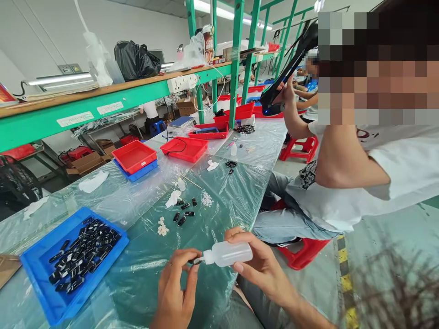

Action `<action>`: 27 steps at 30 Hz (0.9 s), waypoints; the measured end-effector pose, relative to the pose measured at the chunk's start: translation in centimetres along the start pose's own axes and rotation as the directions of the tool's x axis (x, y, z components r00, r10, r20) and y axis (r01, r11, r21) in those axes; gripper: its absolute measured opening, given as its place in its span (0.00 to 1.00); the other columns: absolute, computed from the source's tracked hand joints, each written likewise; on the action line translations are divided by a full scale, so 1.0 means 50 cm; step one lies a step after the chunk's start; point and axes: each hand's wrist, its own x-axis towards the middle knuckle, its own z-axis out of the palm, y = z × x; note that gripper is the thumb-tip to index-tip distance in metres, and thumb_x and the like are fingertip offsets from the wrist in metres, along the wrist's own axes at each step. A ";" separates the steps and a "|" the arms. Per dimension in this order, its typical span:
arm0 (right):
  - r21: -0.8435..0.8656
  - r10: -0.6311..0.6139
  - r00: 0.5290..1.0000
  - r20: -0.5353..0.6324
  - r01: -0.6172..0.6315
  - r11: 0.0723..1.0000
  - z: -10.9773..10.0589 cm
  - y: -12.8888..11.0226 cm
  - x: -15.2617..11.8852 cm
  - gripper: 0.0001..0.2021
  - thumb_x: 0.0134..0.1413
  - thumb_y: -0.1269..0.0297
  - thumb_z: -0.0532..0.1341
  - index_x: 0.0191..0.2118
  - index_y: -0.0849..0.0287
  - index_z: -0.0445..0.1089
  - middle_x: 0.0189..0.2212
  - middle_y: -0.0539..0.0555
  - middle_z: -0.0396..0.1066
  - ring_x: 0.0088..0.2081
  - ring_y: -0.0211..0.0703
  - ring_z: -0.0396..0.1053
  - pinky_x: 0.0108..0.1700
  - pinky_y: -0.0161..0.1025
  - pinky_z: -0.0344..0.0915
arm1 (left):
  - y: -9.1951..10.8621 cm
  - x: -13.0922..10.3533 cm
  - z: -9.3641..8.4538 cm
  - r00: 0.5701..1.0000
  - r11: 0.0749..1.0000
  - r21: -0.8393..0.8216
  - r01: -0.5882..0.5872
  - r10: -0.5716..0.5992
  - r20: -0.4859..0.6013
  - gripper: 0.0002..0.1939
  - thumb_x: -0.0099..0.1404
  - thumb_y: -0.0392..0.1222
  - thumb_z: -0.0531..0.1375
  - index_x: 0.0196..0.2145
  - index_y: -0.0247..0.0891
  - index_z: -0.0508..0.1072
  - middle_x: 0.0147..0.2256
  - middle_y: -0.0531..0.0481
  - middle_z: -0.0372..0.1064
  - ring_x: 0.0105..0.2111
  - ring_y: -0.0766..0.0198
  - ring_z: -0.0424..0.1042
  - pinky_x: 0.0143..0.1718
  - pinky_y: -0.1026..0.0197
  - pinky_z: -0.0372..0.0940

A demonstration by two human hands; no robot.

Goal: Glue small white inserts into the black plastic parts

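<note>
Near the table's front edge, my left hand (178, 283) pinches a small black part (196, 261) between thumb and fingertips. My right hand (259, 265) is wrapped round a translucent white squeeze bottle (229, 254), tilted onto its side with its nozzle pointing left. The nozzle tip meets or nearly meets the black part; I cannot tell which. Beyond my hands, several black parts (182, 214) lie loose on the plastic-covered table. Beside them are a heap of small white pieces (206, 199) and a cluster of cream-coloured bits (163, 227).
A blue tray (120, 234) piled with black parts stands at left. Farther back are a red tray (134, 156) stacked on a blue one, another red tray (185, 150), and crumpled tissue (173, 198). A co-worker (329, 201) sits close on the right. A green-edged shelf (113, 107) runs above.
</note>
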 end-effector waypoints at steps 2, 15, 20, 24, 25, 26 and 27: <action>-0.101 -0.067 0.998 0.009 0.067 0.993 0.004 -0.009 -0.002 0.15 0.52 0.63 0.68 0.47 0.44 0.74 0.41 0.51 0.68 0.41 0.37 0.69 0.39 0.30 0.69 | 0.001 -0.001 -0.001 1.000 1.000 0.004 -0.027 0.026 0.013 0.12 0.69 0.37 0.57 0.47 0.49 0.73 0.42 0.51 0.80 0.38 0.62 0.81 0.36 0.63 0.77; -0.572 -0.295 0.930 0.220 0.368 0.733 0.001 -0.047 -0.025 0.26 0.54 0.74 0.63 0.57 0.45 0.64 0.49 0.56 0.71 0.49 0.46 0.74 0.44 0.36 0.76 | 0.007 0.003 -0.012 0.991 0.988 0.104 -0.116 0.108 0.082 0.14 0.69 0.35 0.57 0.50 0.48 0.71 0.42 0.52 0.79 0.38 0.62 0.80 0.37 0.63 0.76; -0.595 -0.283 0.919 0.273 0.393 0.701 0.002 -0.066 -0.023 0.27 0.53 0.75 0.63 0.58 0.48 0.64 0.50 0.57 0.71 0.48 0.45 0.74 0.45 0.36 0.77 | 0.011 0.006 -0.014 0.989 0.987 0.101 -0.128 0.120 0.084 0.14 0.69 0.34 0.56 0.50 0.47 0.71 0.42 0.51 0.79 0.38 0.62 0.80 0.35 0.63 0.76; -0.606 -0.298 0.913 0.278 0.408 0.683 0.006 -0.080 -0.013 0.28 0.54 0.73 0.63 0.61 0.49 0.63 0.49 0.57 0.72 0.48 0.45 0.75 0.45 0.36 0.77 | 0.008 0.004 -0.012 0.987 0.986 0.085 -0.144 0.137 0.087 0.14 0.69 0.34 0.56 0.50 0.47 0.71 0.42 0.50 0.79 0.39 0.61 0.80 0.34 0.63 0.76; -0.611 -0.304 0.912 0.275 0.410 0.677 0.007 -0.081 -0.011 0.29 0.55 0.73 0.62 0.62 0.49 0.62 0.49 0.58 0.72 0.48 0.45 0.75 0.45 0.36 0.78 | 0.007 0.003 -0.012 0.986 0.986 0.081 -0.146 0.139 0.089 0.14 0.69 0.33 0.56 0.50 0.47 0.70 0.42 0.49 0.79 0.40 0.61 0.80 0.35 0.63 0.76; -0.616 -0.308 0.912 0.271 0.411 0.672 0.007 -0.082 -0.010 0.30 0.55 0.73 0.62 0.63 0.49 0.62 0.50 0.58 0.72 0.48 0.46 0.75 0.44 0.36 0.78 | 0.007 0.002 -0.011 0.986 0.986 0.078 -0.146 0.139 0.090 0.15 0.69 0.33 0.56 0.50 0.47 0.70 0.43 0.49 0.79 0.40 0.61 0.80 0.35 0.63 0.76; -0.621 -0.311 0.912 0.267 0.409 0.668 0.007 -0.083 -0.010 0.30 0.55 0.72 0.62 0.64 0.50 0.61 0.50 0.58 0.72 0.48 0.46 0.75 0.44 0.37 0.78 | 0.007 0.001 -0.011 0.986 0.987 0.076 -0.145 0.138 0.089 0.15 0.69 0.33 0.56 0.50 0.47 0.70 0.43 0.49 0.79 0.41 0.61 0.80 0.35 0.63 0.76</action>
